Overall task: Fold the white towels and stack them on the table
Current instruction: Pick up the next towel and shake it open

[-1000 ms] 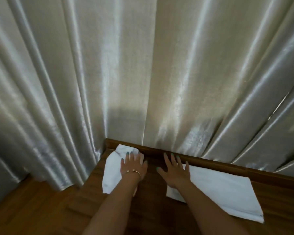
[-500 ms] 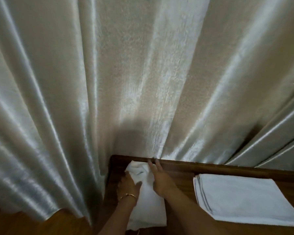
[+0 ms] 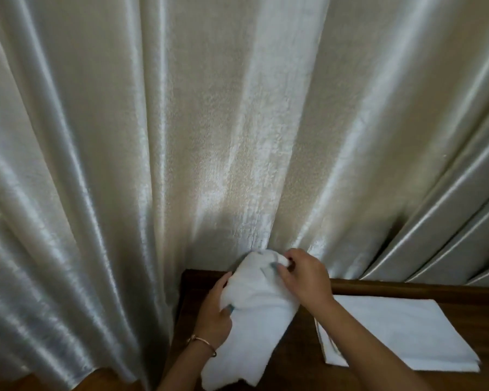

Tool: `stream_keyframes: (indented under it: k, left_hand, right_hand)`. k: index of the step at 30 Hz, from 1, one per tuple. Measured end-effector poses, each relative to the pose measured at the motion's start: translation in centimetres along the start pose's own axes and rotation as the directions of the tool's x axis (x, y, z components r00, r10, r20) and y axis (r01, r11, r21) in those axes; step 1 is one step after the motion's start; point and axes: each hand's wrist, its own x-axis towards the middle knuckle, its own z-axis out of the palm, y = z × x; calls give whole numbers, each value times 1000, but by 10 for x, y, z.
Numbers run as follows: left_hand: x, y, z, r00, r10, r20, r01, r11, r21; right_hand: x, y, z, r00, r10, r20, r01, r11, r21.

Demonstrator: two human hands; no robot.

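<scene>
On dark wood table, hands grip rumpled terry towel.

curtain: pale, shiny fabric hanging in long vertical folds, filling most of the view
floor: brown wood, showing below the curtain's hem at lower left
bracelet: thin, gold-coloured band

Glossy curtain, terry towel
</scene>
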Motion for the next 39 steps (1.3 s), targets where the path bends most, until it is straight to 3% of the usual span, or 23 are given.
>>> stream_keyframes:
  k: [2, 6, 8, 10, 13, 15, 18, 21, 27, 31, 34, 36, 39]
  left_hand:
    - [0, 17, -10, 998, 56, 15, -57, 995, 88]
    - [-5, 83, -9, 983, 12, 183, -49, 979, 197]
    - [-6, 125, -1, 942, -32, 334, -68, 956, 284]
    - [-9, 167, 9, 920, 0, 392, -129, 945, 302]
    - [-16, 218, 18, 967, 220, 126, -232, 968, 95]
    - [-22, 246, 22, 938, 346, -29, -348, 933, -93]
    - [-30, 278, 30, 887, 462, 19, -455, 879, -141]
    - [-32, 298, 39, 853, 519, -51, -522, 851, -63]
    - [-32, 316, 49, 812, 583, -21, -583, 812, -27]
    - [-36, 321, 50, 793, 608, -33, -609, 792, -47]
    - [-36, 331, 47, 792, 606, -76, -610, 790, -60]
    - [-35, 336, 43, 792, 603, -94, -609, 791, -64]
    - [-35, 343, 35, 787, 599, -149, -613, 786, -80]
  right_hand:
    - [5, 2, -51, 997, 37, -68, -36, 999, 27]
    - [8, -7, -130, 1000, -29, -9, 29, 999, 34]
    - [10, -16, -163, 996, -92, 4, 88, 965, 246]
    - [9, -18, -190, 985, -173, 6, 152, 886, 438]
    - [2, -11, -215, 961, -277, 11, 237, 844, 481]
    - [-2, -3, -224, 966, -257, -38, 238, 820, 521]
    - [-4, 3, -237, 978, -145, -151, 206, 789, 579]
    - [-4, 12, -249, 970, -64, -233, 192, 788, 585]
    - [-13, 28, -266, 957, -140, -255, 271, 751, 602]
    - [-23, 39, -280, 982, -153, -112, 189, 758, 624]
    - [-37, 49, -287, 981, -139, 134, 10, 731, 682]
    - [-49, 59, -286, 929, -181, 323, -69, 773, 630]
    - [-69, 76, -272, 794, -160, 587, -200, 843, 500]
